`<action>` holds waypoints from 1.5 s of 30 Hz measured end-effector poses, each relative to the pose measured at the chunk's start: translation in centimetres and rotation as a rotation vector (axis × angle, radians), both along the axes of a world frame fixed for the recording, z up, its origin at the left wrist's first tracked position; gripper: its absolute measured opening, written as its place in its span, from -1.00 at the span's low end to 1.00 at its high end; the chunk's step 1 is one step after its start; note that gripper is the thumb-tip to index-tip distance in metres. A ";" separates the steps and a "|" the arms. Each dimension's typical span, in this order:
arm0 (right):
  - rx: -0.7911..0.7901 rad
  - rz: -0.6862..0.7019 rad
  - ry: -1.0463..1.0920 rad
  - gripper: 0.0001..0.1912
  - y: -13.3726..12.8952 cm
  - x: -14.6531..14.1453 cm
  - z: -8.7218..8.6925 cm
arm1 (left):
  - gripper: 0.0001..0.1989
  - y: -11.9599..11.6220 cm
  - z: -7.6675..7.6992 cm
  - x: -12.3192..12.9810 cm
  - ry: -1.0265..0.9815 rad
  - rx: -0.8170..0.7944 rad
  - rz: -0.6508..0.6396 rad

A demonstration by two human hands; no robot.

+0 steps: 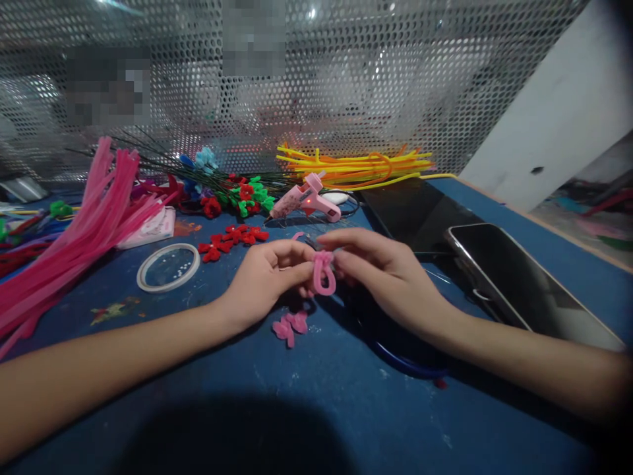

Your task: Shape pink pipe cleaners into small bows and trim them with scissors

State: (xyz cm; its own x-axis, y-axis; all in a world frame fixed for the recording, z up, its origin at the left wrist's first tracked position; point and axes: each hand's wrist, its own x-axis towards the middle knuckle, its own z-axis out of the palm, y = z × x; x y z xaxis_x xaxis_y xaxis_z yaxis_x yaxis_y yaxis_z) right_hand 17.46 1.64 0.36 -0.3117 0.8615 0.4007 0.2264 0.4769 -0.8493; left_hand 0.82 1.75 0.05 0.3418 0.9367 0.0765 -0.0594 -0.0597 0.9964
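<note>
Both hands meet over the middle of the blue table [316, 402], low above its surface. Left hand [264, 277] and right hand [380, 274] each pinch a pink pipe cleaner [324, 274] bent into a small loop; the loop hangs between the two sets of fingertips, held just clear of the table. Left thumb and forefinger are pressed on its left side, right fingers closed on its top and right side. Judged by its look, the piece is very light, fuzzy and soft on the outside with a wire core that takes a bend and keeps it; not slippery, not fragile, but easily deformed if squeezed across the loop. Best hold seems to be at the twisted ends rather than the loop's curve. Directly below the hands lies a finished pink bow shape [290, 326]. Beyond them a pink glue gun [306, 198] rests on its side, with red bows [232, 239] to its left, a roll of clear tape [168, 266], a sheaf of pink pipe cleaners [84, 224] at far left and yellow pipe cleaners [353, 165] by the perforated screen. A phone [524, 284] lies right of the right wrist.
</note>
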 end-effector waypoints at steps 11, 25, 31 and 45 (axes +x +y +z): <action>0.075 -0.015 -0.003 -0.94 -0.1 0.4 -0.1 | -0.87 0.2 0.0 0.0 -0.202 -0.269 -0.132; -0.116 -0.227 0.221 -0.91 1.6 0.6 -1.7 | -0.86 0.2 -0.1 -0.1 -0.108 -0.297 -0.237; 0.205 -0.168 -0.097 -0.69 0.9 0.3 -0.8 | -0.83 0.4 0.1 -0.2 -0.185 -0.347 -0.201; 0.121 -0.124 -0.070 -0.92 0.3 0.1 -0.3 | -0.84 0.4 0.1 -0.2 -0.108 -0.277 -0.214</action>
State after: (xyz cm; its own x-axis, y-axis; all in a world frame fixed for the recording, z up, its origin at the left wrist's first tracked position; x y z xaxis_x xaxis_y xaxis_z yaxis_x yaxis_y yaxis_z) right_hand 17.60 1.93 0.02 -0.2371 0.8420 0.4846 0.3467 0.5393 -0.7674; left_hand 0.62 2.15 0.11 0.5360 0.8351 -0.1237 -0.1472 0.2367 0.9604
